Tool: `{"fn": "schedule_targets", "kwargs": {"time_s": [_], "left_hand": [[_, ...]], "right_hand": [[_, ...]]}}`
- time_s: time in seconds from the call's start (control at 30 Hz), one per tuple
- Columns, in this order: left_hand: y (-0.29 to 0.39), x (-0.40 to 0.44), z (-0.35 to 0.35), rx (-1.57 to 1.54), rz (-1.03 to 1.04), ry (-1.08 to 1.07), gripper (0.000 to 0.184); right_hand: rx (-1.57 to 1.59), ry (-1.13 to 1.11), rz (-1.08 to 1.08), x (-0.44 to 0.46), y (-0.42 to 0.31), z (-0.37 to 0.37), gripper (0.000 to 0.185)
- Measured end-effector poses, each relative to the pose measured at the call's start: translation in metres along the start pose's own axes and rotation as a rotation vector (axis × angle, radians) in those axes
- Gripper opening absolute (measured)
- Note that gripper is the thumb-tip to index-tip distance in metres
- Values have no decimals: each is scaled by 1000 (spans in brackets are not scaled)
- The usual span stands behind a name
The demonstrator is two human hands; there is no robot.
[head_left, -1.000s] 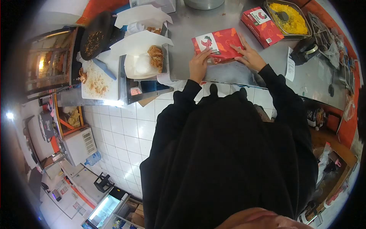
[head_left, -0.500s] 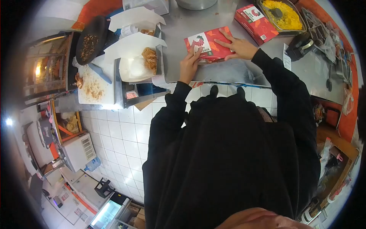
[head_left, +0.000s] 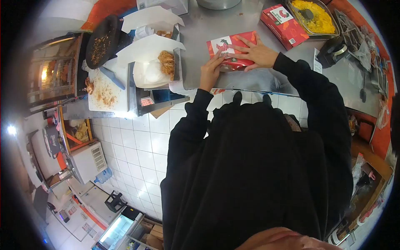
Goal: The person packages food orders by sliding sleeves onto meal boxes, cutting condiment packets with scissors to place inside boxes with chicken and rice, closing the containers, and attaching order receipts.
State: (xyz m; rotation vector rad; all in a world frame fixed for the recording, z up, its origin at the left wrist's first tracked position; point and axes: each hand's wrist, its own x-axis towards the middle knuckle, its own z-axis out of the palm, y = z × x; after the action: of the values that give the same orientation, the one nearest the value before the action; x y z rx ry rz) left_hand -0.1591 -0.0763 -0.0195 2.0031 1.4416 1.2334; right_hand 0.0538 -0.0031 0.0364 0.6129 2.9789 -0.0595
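A red food box (head_left: pixel 237 39) with a white label lies on the steel counter in front of me, its front edge tilted toward me. My left hand (head_left: pixel 211 71) grips its front left corner, fingers bent over the label's edge. Across the lid my right hand (head_left: pixel 260 55) lies spread, fingertips on the top and thumb near the front edge. To the right is a second red box (head_left: pixel 281 25), which neither hand touches. On the left, an open white box (head_left: pixel 143 50) holds a white mound of rice (head_left: pixel 151 74) and fried chicken (head_left: pixel 167 64).
A cutting board (head_left: pixel 98 89) with crumbs and a knife (head_left: pixel 111 78) is at the left, below a dark stone mortar (head_left: pixel 101 41). A tray of yellow food (head_left: pixel 318 21) stands at the back right. The steel counter's (head_left: pixel 287 85) front edge runs before me.
My right hand has shifted left across the lid with its fingers spread. My left fingers have drawn down to the front corner, and the box's front edge has tipped. The view has shifted slightly.
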Motion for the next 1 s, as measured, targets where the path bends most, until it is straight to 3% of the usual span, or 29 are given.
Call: {"fn": "schedule_targets", "kwargs": {"time_s": [0.13, 0.2, 0.4, 0.6, 0.73, 0.8, 0.87, 1.0], "left_hand": [[3, 2, 1, -34, 22, 20, 38], [3, 3, 2, -45, 14, 24, 37], [6, 4, 6, -2, 16, 76, 36], [3, 3, 5, 7, 12, 50, 37], [3, 6, 7, -15, -1, 49, 39], [4, 8, 5, -21, -4, 48, 39], [3, 10, -2, 149, 5, -147, 40], [7, 9, -6, 277, 132, -202, 41]], "right_hand": [[-95, -41, 108, -2, -7, -5, 69], [-201, 181, 133, -7, 0, 18, 59], [-75, 398, 76, -11, 11, 35, 51], [139, 328, 135, -18, 12, 25, 51], [52, 285, 104, -15, 18, 31, 55], [115, 156, 154, -15, 22, 33, 57], [166, 188, 154, -18, 17, 38, 59], [147, 149, 154, -25, 9, 30, 64]]}}
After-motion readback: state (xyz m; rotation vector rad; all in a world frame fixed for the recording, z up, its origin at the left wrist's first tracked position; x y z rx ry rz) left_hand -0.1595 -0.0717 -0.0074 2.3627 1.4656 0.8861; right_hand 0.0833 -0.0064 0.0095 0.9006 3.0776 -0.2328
